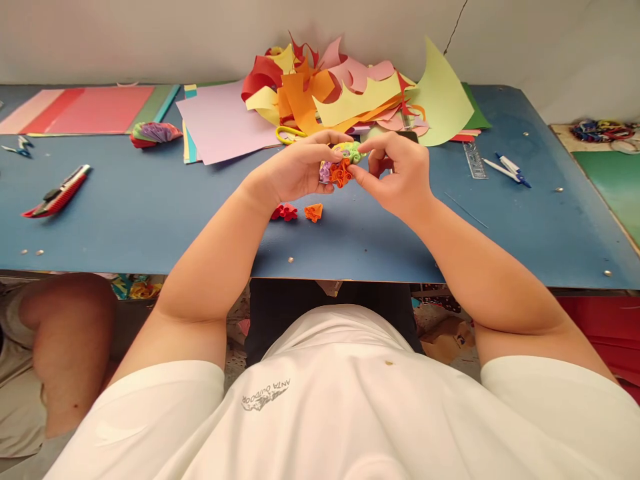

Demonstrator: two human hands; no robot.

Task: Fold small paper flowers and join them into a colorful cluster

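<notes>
Above the blue table, a small cluster of rolled paper flowers in orange, green, purple and yellow sits between my two hands. My left hand grips the cluster from the left, fingers behind and thumb over its top. From the other side my right hand is closed, its thumb and index finger pinching the cluster's right edge near the green and orange flowers. Below my left hand lie several small red paper flowers, partly hidden by my wrist. A single orange paper flower lies beside them.
Cut paper scraps pile against the wall, with yellow-handled scissors underneath. Left stand a red utility knife and a colourful bundle. Right lie a clear ruler, pens and a thin wire. A person's leg is at left.
</notes>
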